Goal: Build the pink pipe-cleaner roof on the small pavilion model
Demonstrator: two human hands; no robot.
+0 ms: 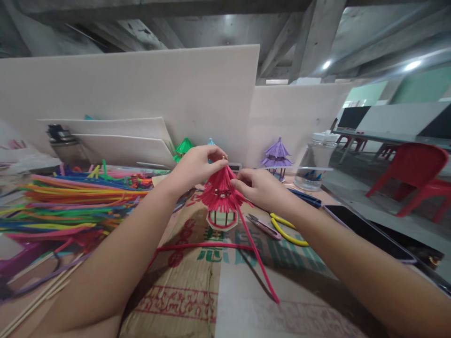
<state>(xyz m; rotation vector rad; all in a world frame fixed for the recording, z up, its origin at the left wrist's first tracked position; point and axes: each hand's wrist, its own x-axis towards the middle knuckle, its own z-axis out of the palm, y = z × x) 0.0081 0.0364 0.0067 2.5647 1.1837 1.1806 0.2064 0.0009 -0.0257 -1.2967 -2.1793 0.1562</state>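
Note:
A small red model pavilion (221,199) with a two-tiered fringed roof stands on the cardboard in front of me. My left hand (196,164) is closed around the tip of its roof, thumb and fingers pinching. At the roof's right side, my right hand (259,185) pinches a red pipe cleaner (254,249). The pipe cleaner's long tail slants down towards me, above its shadow. A second red strand (207,245) runs across the cardboard below the pavilion. The pipe cleaner's upper end is hidden by the fingers and roof.
Yellow-handled pliers (287,232) and thread snips (264,227) lie right of the pavilion, near a phone (366,230). Bundled colourful pipe cleaners (84,197) fill the left. Green (183,149) and purple pavilions (278,154) stand behind, beside a clear bottle (314,162).

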